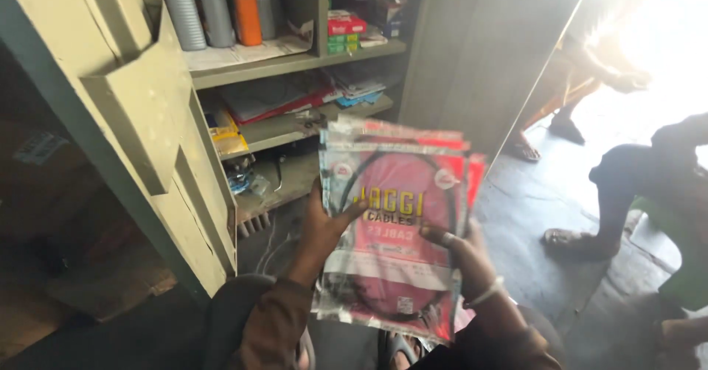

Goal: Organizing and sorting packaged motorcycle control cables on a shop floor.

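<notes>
both hands hold a fanned stack of cable packets — glossy clear plastic sleeves with red-pink card inside and a thin black cable coiled in each. the left hand is closed on the stack's left edge, thumb across the front; the right hand clamps the right edge, ringed finger on top. behind stands a dull olive metal cabinet — ribbed grey and orange bottles on its top shelf.
</notes>
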